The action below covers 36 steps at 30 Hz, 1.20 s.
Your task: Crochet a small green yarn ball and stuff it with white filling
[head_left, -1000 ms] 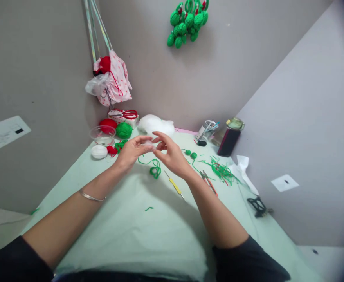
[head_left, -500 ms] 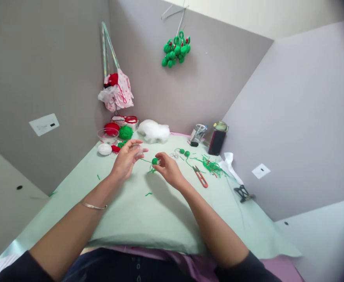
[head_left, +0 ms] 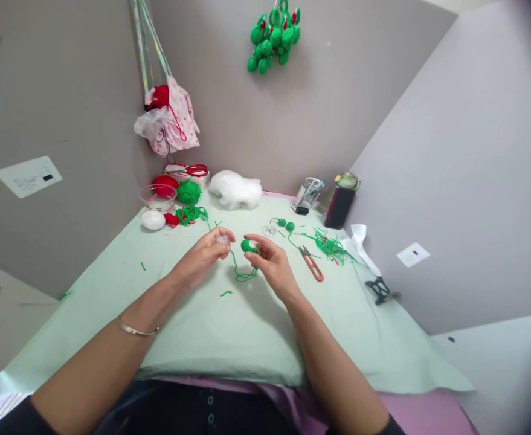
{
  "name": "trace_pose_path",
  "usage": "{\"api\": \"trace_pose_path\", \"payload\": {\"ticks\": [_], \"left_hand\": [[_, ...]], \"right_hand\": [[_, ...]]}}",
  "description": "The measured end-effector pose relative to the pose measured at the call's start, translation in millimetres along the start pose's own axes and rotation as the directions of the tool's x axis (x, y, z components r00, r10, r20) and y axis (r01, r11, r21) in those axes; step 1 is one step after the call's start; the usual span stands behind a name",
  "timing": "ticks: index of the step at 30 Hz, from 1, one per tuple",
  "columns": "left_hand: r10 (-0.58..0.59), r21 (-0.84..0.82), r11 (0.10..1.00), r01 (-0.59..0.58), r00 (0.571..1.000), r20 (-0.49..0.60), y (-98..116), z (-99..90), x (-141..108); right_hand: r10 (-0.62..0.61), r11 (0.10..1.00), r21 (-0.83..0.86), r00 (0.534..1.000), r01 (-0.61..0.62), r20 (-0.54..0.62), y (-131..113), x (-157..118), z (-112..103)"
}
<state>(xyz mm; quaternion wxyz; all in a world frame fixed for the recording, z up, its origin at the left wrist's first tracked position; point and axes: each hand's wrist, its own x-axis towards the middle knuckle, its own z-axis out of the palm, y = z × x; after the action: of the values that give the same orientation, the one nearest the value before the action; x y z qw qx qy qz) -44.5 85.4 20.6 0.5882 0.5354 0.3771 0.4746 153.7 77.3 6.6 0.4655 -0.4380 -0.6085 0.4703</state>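
Note:
Over the middle of the table, my left hand [head_left: 207,249] pinches a small tuft of white stuffing [head_left: 222,240]. A short gap to its right, my right hand [head_left: 267,260] grips a small green crocheted ball [head_left: 247,245] between thumb and fingers. Some white shows at the side of the ball, partly covered by the fingers. Green yarn [head_left: 243,277] hangs from it in loops down to the cloth. Behind the hands lies a large heap of white stuffing [head_left: 235,189].
Orange thread snips [head_left: 311,264] lie on the right near green yarn scraps [head_left: 331,246] and two green balls [head_left: 286,224]. A green yarn ball [head_left: 188,192], a clear bowl [head_left: 158,196] and red scissors [head_left: 196,170] sit back left. A dark phone [head_left: 340,207] leans back right.
My left hand has gone from spread fingers to a closer pinch on the white tuft. My right hand has turned the green ball, and its yarn loops show more. The view has tilted down.

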Motion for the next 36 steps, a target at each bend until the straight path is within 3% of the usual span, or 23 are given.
{"api": "trace_pose_path", "payload": {"ticks": [7, 13, 15, 17, 20, 21, 24, 27, 29, 36], "left_hand": [[0.012, 0.148, 0.989, -0.017, 0.999, 0.034, -10, 11.1, 0], [0.047, 0.221, 0.975, -0.012, 0.987, -0.154, -18, 7.3, 3], [0.065, 0.228, 0.973, -0.027, 0.985, -0.162, -19, 6.9, 4], [0.082, 0.224, 0.973, -0.051, 0.988, -0.132, -19, 9.0, 5], [0.107, 0.220, 0.972, -0.084, 0.990, -0.093, -20, 14.4, 4], [0.114, 0.223, 0.971, -0.092, 0.989, -0.090, -21, 16.1, 3], [0.132, 0.228, 0.968, -0.107, 0.986, -0.097, -23, 19.0, 1], [0.130, 0.216, 0.970, -0.107, 0.987, -0.097, -25, 18.8, -1], [0.118, 0.197, 0.975, -0.099, 0.989, -0.086, -25, 17.8, 0], [0.038, 0.097, 0.995, -0.033, 0.998, -0.047, -24, 15.8, 4]], "right_hand": [[-0.157, 0.971, -0.178, 0.987, 0.158, 0.018, 1, -9, 14], [-0.127, 0.948, -0.297, 0.992, 0.116, -0.018, -2, -8, 5], [-0.182, 0.945, -0.281, 0.983, 0.166, -0.035, -8, -9, 2], [-0.216, 0.967, -0.142, 0.976, 0.209, -0.036, -13, -10, 2], [-0.108, 0.979, 0.169, 0.994, 0.111, -0.024, -14, -9, 3], [-0.056, 0.980, 0.191, 0.998, 0.061, -0.032, -13, -8, 3], [0.004, 1.000, 0.009, 0.998, -0.004, -0.055, -7, -4, 3], [0.029, 0.989, -0.144, 0.999, -0.022, 0.044, -1, -2, 3], [0.051, 0.984, -0.175, 0.996, -0.036, 0.079, 1, -2, 4], [0.059, 0.973, -0.222, 0.998, -0.060, -0.010, 3, -6, 10]]}}
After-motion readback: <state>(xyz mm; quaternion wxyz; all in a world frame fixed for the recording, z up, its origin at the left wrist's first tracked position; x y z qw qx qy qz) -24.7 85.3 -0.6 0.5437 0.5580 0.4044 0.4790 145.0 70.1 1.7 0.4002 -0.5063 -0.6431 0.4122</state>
